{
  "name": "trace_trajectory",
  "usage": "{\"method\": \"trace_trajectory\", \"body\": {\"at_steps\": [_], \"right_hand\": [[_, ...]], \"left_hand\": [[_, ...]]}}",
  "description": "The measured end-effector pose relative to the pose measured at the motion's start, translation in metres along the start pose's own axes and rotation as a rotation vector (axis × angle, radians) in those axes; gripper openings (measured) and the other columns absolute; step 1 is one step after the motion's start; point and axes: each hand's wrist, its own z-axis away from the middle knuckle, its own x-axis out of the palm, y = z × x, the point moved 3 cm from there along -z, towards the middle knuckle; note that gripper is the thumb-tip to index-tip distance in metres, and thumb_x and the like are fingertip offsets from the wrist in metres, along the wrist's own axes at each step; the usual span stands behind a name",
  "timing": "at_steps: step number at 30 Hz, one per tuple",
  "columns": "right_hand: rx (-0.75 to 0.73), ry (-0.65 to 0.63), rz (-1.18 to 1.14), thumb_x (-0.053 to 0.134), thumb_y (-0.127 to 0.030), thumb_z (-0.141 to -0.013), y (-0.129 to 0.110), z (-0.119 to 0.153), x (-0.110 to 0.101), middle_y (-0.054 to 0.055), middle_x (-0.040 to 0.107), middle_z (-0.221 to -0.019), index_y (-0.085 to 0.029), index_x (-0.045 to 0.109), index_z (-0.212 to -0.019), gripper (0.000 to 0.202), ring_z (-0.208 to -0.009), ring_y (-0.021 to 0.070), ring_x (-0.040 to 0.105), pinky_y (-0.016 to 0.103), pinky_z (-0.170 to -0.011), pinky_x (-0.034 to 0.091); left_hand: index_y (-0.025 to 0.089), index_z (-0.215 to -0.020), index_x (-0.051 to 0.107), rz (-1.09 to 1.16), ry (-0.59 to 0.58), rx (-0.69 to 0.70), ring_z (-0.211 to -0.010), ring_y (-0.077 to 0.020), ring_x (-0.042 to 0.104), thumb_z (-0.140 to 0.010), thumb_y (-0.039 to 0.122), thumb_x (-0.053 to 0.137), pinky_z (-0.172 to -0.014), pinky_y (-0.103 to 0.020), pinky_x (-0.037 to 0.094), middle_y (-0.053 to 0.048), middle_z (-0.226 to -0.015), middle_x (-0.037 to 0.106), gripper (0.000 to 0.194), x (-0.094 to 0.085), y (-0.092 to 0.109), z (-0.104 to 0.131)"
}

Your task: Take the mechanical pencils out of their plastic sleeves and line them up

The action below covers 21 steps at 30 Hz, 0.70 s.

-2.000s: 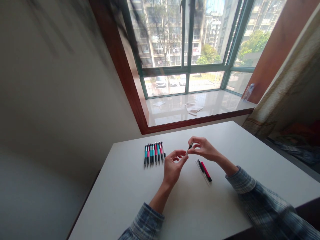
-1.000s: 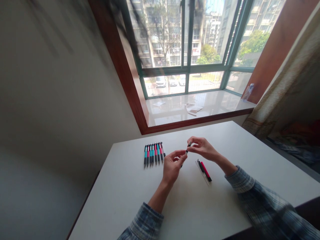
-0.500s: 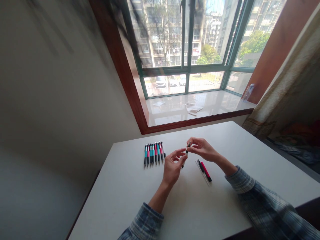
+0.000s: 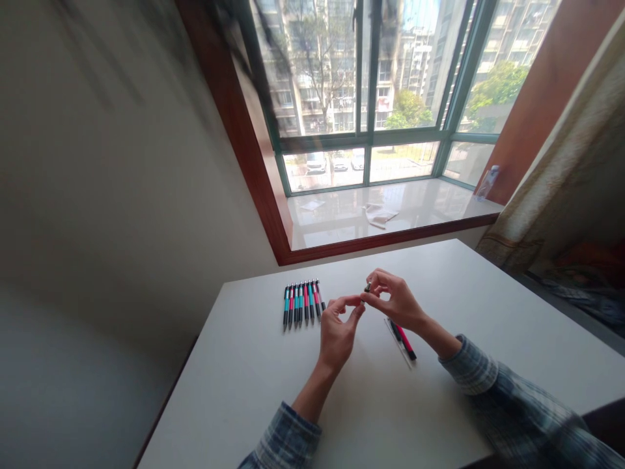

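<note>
Over the middle of the white table [image 4: 273, 384], my right hand [image 4: 394, 301] pinches a small dark pen part [image 4: 368, 286] between thumb and fingers. Just left of it, my left hand [image 4: 338, 332] has thumb and index finger brought close around something too small to make out; their fingertips nearly touch my right hand. A row of several pens [image 4: 301, 305] in teal, red and black lies left of my hands. Under my right hand rest a red and black pen piece [image 4: 406, 342] and a thin clear rod [image 4: 399, 345], with a black part beside them.
Behind the table is a window sill [image 4: 332, 228] with crumpled paper [image 4: 379, 213] and a clear bottle [image 4: 487, 182] on it. A curtain [image 4: 541, 189] hangs at the right, and a wall rises at the left.
The pen that stretched between both hands no longer shows in my left hand; a short dark part is at my right fingertips. My right hand is tilted more over the loose pieces.
</note>
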Motion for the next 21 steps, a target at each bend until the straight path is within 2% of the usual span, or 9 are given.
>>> {"method": "trace_trajectory", "body": {"at_steps": [3, 6, 10, 13, 15, 18, 21], "right_hand": [[0.007, 0.0, -0.04, 0.076, -0.04, -0.085, 0.001, 0.0, -0.003, 0.004, 0.065, -0.091, -0.02, 0.064, -0.087, 0.024, -0.075, 0.0146, 0.062, 0.028, -0.069, 0.054], [0.011, 0.03, -0.064, 0.074, -0.042, -0.087, 0.003, -0.001, -0.007, 0.005, 0.069, -0.095, -0.021, 0.067, -0.103, 0.027, -0.079, 0.016, 0.065, 0.03, -0.073, 0.057], [-0.032, -0.004, -0.028, 0.073, -0.038, -0.088, 0.003, -0.001, -0.009, 0.005, 0.071, -0.094, -0.02, 0.069, -0.096, 0.02, -0.081, 0.0173, 0.067, 0.032, -0.076, 0.059], [-0.076, -0.052, 0.058, 0.071, -0.032, -0.089, 0.003, -0.001, -0.009, 0.005, 0.071, -0.091, -0.019, 0.067, -0.087, 0.014, -0.079, 0.0172, 0.068, 0.033, -0.075, 0.06], [-0.108, -0.083, 0.123, 0.07, -0.029, -0.088, 0.001, -0.001, -0.009, 0.004, 0.071, -0.09, -0.02, 0.067, -0.088, 0.01, -0.076, 0.0167, 0.068, 0.033, -0.073, 0.061], [-0.148, -0.11, 0.204, 0.066, -0.024, -0.09, -0.001, 0.0, -0.008, 0.004, 0.071, -0.09, -0.02, 0.067, -0.093, 0.005, -0.077, 0.0163, 0.067, 0.031, -0.071, 0.06], [-0.172, -0.14, 0.301, 0.062, -0.02, -0.092, -0.003, 0.0, -0.007, 0.003, 0.072, -0.09, -0.021, 0.068, -0.089, 0.007, -0.077, 0.0159, 0.067, 0.03, -0.073, 0.058]], "left_hand": [[0.027, -0.102, 0.078, -0.042, 0.073, 0.016, -0.091, -0.022, 0.061, -0.09, 0.033, 0.07, -0.084, -0.037, 0.046, -0.003, -0.1, 0.077, 0.016, -0.004, 0.001, 0.0], [0.028, -0.104, 0.077, -0.132, 0.134, 0.097, -0.096, -0.0231, 0.061, -0.092, 0.029, 0.068, -0.087, -0.038, 0.048, -0.002, -0.102, 0.077, 0.015, -0.009, 0.004, -0.001], [0.03, -0.108, 0.077, -0.345, 0.157, 0.233, -0.1, -0.025, 0.059, -0.096, 0.027, 0.064, -0.092, -0.042, 0.046, -0.002, -0.102, 0.077, 0.018, -0.018, 0.006, -0.003], [0.032, -0.112, 0.077, -0.529, 0.139, 0.316, -0.099, -0.0258, 0.058, -0.098, 0.028, 0.061, -0.096, -0.046, 0.043, -0.001, -0.102, 0.078, 0.021, -0.025, 0.007, -0.005], [0.032, -0.114, 0.076, -0.623, 0.111, 0.361, -0.101, -0.0267, 0.057, -0.099, 0.027, 0.06, -0.098, -0.049, 0.04, -0.001, -0.103, 0.078, 0.023, -0.029, 0.007, -0.007], [0.032, -0.115, 0.076, -0.718, 0.058, 0.412, -0.102, -0.0277, 0.056, -0.099, 0.026, 0.059, -0.099, -0.05, 0.039, -0.002, -0.102, 0.078, 0.024, -0.032, 0.009, -0.009], [0.032, -0.114, 0.076, -0.768, -0.012, 0.465, -0.1, -0.0273, 0.058, -0.1, 0.025, 0.057, -0.1, -0.051, 0.038, -0.002, -0.099, 0.078, 0.024, -0.032, 0.012, -0.011]]}}
